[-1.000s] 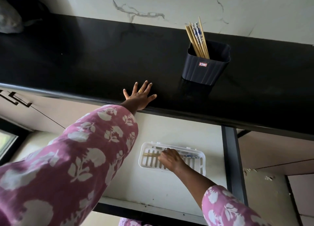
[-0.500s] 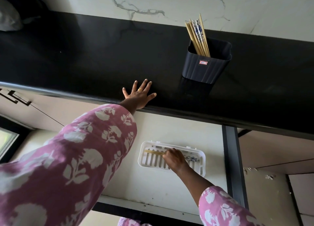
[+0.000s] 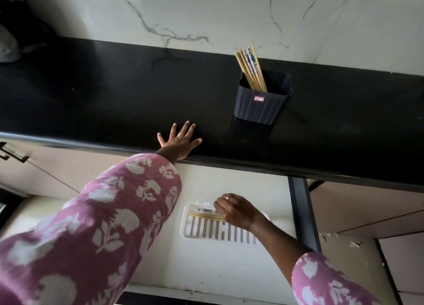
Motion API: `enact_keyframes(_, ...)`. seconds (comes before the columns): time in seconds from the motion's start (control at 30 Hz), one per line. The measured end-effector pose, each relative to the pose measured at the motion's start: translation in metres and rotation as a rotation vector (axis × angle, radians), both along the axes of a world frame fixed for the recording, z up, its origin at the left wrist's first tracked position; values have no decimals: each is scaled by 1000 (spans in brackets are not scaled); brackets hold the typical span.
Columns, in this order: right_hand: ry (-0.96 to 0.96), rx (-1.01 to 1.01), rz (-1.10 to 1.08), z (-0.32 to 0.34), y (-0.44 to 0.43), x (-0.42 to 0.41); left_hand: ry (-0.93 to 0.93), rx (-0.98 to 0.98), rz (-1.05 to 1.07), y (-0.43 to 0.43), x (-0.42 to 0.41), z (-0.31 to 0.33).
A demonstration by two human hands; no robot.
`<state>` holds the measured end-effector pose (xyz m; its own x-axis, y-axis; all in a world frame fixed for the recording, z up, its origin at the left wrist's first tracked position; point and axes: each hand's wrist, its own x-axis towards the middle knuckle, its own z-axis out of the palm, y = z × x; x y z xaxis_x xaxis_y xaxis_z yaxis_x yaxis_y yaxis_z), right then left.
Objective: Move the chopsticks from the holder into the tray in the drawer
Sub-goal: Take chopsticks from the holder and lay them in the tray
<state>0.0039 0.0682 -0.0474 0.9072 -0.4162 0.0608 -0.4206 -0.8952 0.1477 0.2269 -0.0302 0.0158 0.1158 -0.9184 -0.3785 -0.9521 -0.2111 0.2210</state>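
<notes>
Lifted a little off the white tray (image 3: 189,226) since a moment ago: right hand (image 3: 237,210), fingers curled loosely over its far rim, unclear whether gripping anything. Two chopsticks (image 3: 206,216) lying inside the tray; more chopsticks (image 3: 250,69) upright in the holder (image 3: 261,107) beyond. Left hand (image 3: 180,141) spread flat on the counter (image 3: 103,98).

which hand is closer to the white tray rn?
Right. The right hand is over the tray in the drawer; the left hand lies flat on the black counter above it.

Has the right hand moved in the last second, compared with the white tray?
Yes. The right hand has shifted toward the tray's far right corner, uncovering more of the slats; chopsticks lie along the far edge.
</notes>
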Motion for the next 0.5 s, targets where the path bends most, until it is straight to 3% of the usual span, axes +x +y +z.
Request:
enact_keyframes(0.2, -495, -300, -52, 71, -69, -9, -1, -3, 13, -1, -1, -1)
enact_keyframes(0.4, -561, -504, -265, 129, -143, -22, 1, 6, 7, -1, -1, 1)
enact_keyframes(0.5, -556, -448, -487, 155, -178, -16, -1, 11, 1, -2, 0, 0)
